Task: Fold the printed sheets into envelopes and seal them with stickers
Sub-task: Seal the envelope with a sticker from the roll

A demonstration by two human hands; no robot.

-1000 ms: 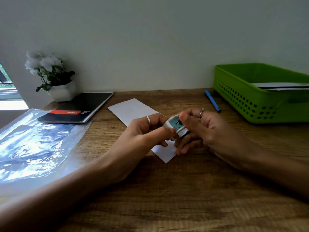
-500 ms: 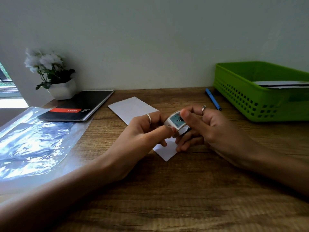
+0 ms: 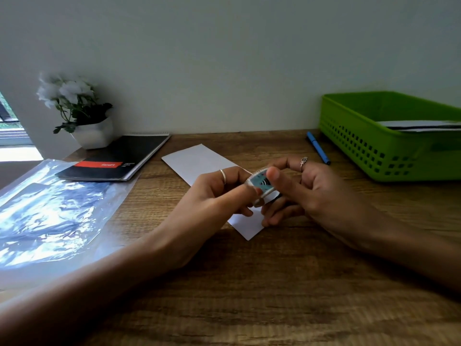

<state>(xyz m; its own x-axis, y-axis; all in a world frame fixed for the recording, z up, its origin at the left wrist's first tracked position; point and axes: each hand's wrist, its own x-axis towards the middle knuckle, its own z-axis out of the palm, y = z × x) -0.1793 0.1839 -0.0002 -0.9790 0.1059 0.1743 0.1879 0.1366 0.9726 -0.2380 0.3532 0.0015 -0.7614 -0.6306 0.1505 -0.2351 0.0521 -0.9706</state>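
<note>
A white folded sheet (image 3: 199,161) lies diagonally on the wooden desk (image 3: 249,283), its middle hidden behind my hands. Just above it both hands hold a small roll of stickers (image 3: 260,183) with a blue-and-white print. My left hand (image 3: 212,198) pinches the roll's near edge with thumb and fingers. My right hand (image 3: 306,191) grips the roll from the right, thumb pressed on its top face, fingers curled beneath.
A green perforated basket (image 3: 369,151) with white papers inside stands at the right. A blue pen (image 3: 318,147) lies beside it. At the left are a clear plastic sleeve (image 3: 50,216), a black notebook (image 3: 117,158) and a potted white flower (image 3: 82,116) by the wall.
Both hands stay on the sticker roll above the sheet. My right thumb has slid slightly over the roll's face; otherwise almost nothing differs.
</note>
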